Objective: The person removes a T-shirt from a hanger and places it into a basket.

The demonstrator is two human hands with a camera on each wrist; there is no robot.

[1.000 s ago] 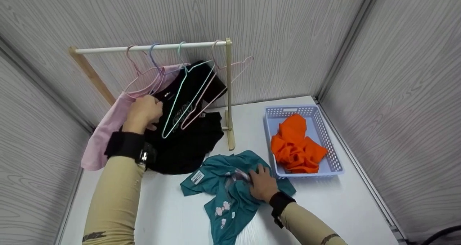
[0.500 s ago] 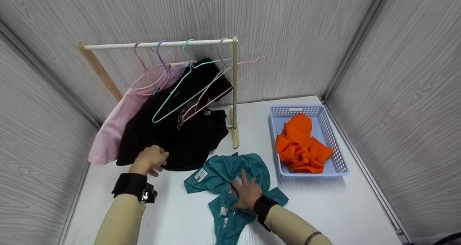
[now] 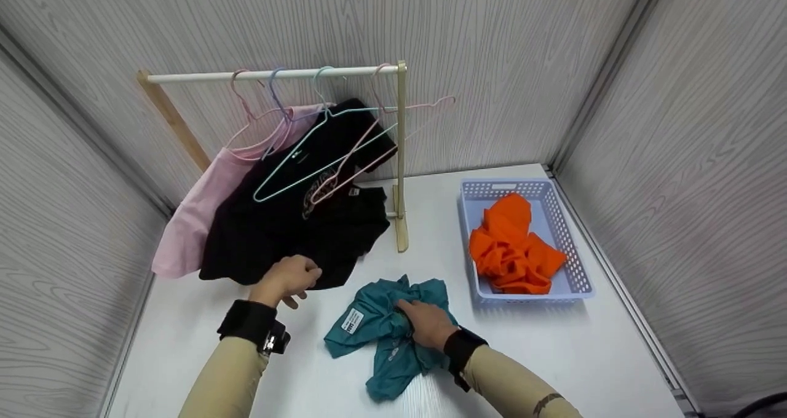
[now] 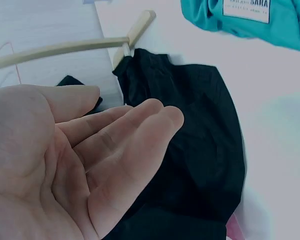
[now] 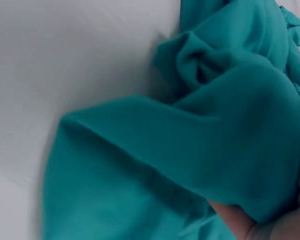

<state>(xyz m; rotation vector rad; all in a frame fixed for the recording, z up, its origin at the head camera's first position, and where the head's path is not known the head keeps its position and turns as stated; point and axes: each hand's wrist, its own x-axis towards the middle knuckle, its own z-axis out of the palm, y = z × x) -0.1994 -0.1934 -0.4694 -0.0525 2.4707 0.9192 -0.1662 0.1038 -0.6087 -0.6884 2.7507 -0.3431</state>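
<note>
My right hand (image 3: 429, 324) grips a bunched teal shirt (image 3: 393, 359), which lies crumpled on the white table with a white label on one sleeve. In the right wrist view folds of the shirt (image 5: 240, 135) cover most of the fingers. My left hand (image 3: 288, 278) hovers by the lower hem of a black T-shirt (image 3: 258, 240) and holds nothing; its fingers are loosely bent in the left wrist view. That black T-shirt and a pink garment (image 3: 197, 215) hang from the rack, the pink one at the left.
A rack with a white rail (image 3: 190, 78) stands at the back left. A mint hanger (image 3: 289, 153) and a pink hanger (image 3: 353, 153) hang on it without garments. At the right, a lavender basket (image 3: 575, 264) contains an orange garment (image 3: 513, 246).
My left hand has come down from the hangers toward the table and to the right. The right hand has shifted on the teal shirt and gathered it into a smaller bunch. The mint hanger has swung.
</note>
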